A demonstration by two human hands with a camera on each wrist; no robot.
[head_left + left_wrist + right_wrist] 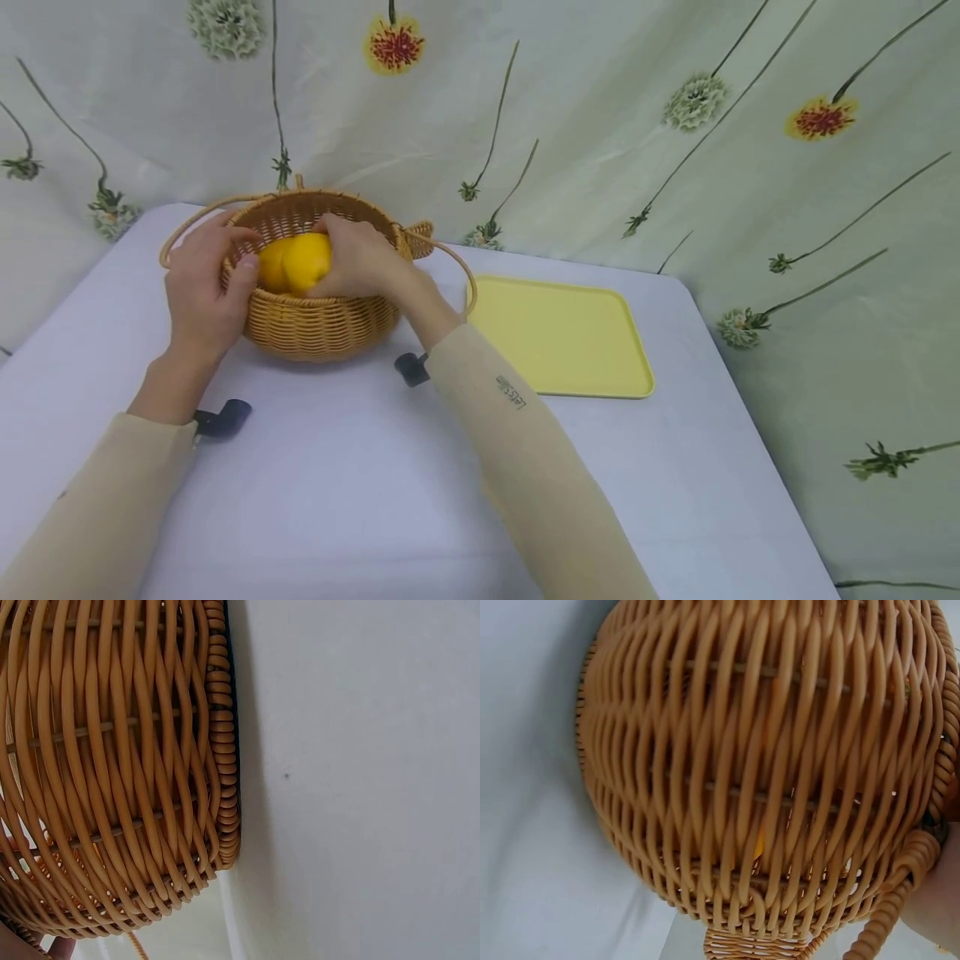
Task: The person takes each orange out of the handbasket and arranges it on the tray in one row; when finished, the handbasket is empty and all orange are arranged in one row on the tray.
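A round wicker basket (pixel 322 325) with a thin hooped handle stands at the back left of the table. My left hand (pixel 206 287) grips its left rim, the thumb on the near side of the yellow produce and the fingers bent over the edge. Inside, my right hand (pixel 360 258) holds a smooth yellow bell pepper (pixel 306 260) by its right side; its fingertips are partly hidden. A darker yellow lobe (pixel 273 265) shows against it on the left. Both wrist views are filled by the basket's woven wall (pixel 112 750), with yellow glimpsed through the gaps in the right one.
To the right of the basket lies a flat yellow tray (pixel 577 333), partly behind the right sleeve. The table has a white cover (pixel 337 500). Behind it hangs a flower-printed cloth (pixel 585 125). A small wicker piece (pixel 420 237) sticks out from the basket's right side.
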